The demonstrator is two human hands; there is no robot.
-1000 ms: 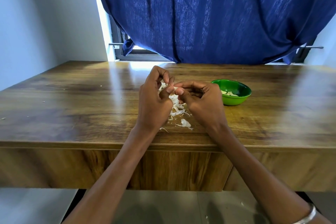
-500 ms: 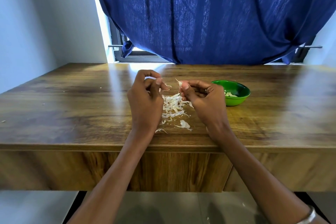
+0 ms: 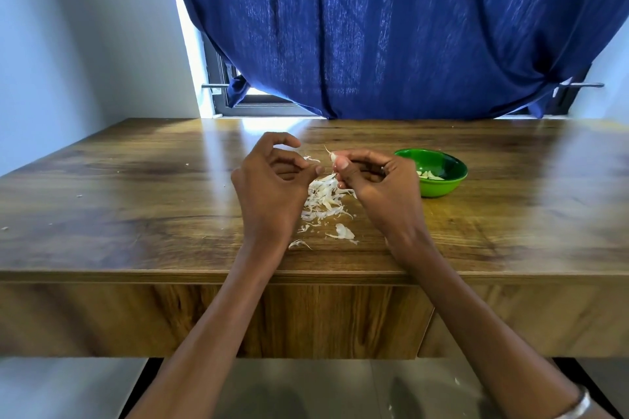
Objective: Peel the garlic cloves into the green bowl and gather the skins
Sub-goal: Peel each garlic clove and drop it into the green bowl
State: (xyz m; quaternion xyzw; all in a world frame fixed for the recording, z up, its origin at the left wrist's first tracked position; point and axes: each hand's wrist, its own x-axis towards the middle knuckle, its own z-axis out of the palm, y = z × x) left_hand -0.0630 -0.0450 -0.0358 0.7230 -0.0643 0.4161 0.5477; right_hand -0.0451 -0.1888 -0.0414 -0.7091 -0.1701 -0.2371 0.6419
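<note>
Right now both hands hover low over the wooden table, close together but not touching. The right hand pinches a garlic clove between thumb and forefinger, its thin papery tip sticking up toward twelve o'clock; the other fingers curl under the palm. The left hand sits just at nine o'clock of the clove, fingers loosely curled with the forefinger arched above the thumb. A small white scrap shows just off its fingertips, but I cannot tell whether the hand grips it or it lies on the wood behind.

Between and below the two hands lies the heap of skins, pale shreds piled on the tabletop, with a few loose flakes trailing toward six o'clock, near the table's front edge. One larger flake lies apart at about five o'clock of the heap.

The green bowl stands on the table at three o'clock of the right hand, near it and partly hidden behind the knuckles. Some pale peeled pieces rest inside on its near side.

Behind the table, at twelve o'clock, a dark blue curtain hangs across a window, daylight showing at its lower left corner. A metal bangle circles the right forearm.
</note>
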